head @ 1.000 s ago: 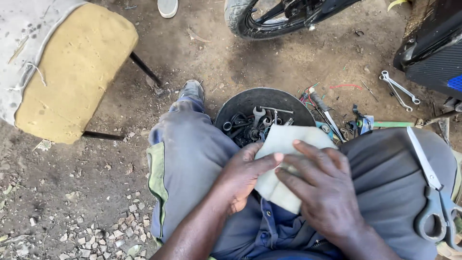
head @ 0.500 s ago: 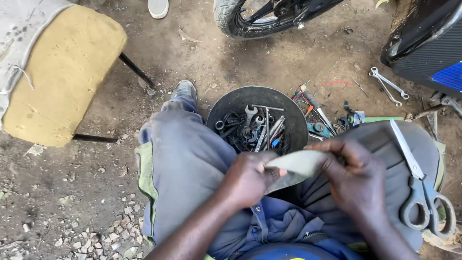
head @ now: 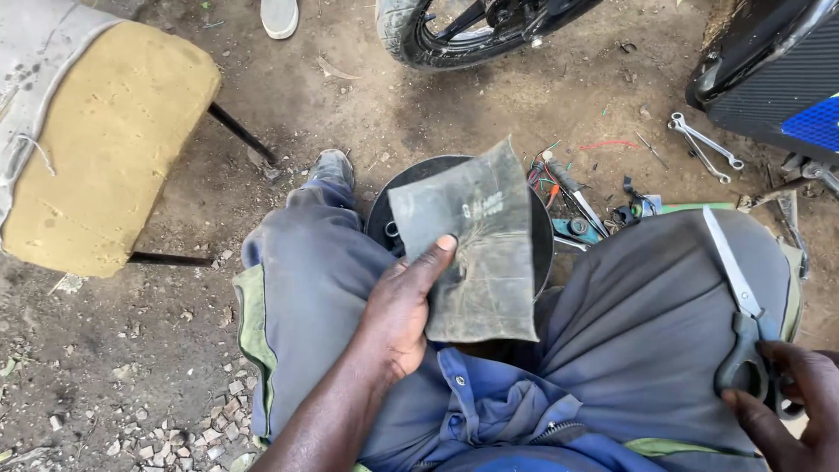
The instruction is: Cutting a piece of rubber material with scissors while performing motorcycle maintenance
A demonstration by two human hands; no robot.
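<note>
At the upper left of the frame sits a worn stool with a yellow foam cushion (head: 105,140) on bare dirt ground (head: 114,350). Moving right, the person's left hand (head: 398,319) now holds a dull grey, roughly square sheet of flat rubber (head: 472,245) alone, its grip closed with the thumb laid across the sheet's left edge and the fingers hidden behind. Half a second ago both hands bent this sheet between them; now it is spread flat and raised at centre frame, over the round black pan of spanners (head: 384,218) that stands on the ground between the knees. The right hand (head: 786,406), at the lower right corner, has let the sheet go and moved to the pair of steel scissors with dark handles (head: 743,323) lying on the right thigh; its fingers curl loosely at the handle loops, touching them, the blades pointing up the leg. To my eye, cutting work is being readied. A motorcycle wheel (head: 454,31) stands at top centre, and loose spanners (head: 703,144) lie at upper right.
</note>
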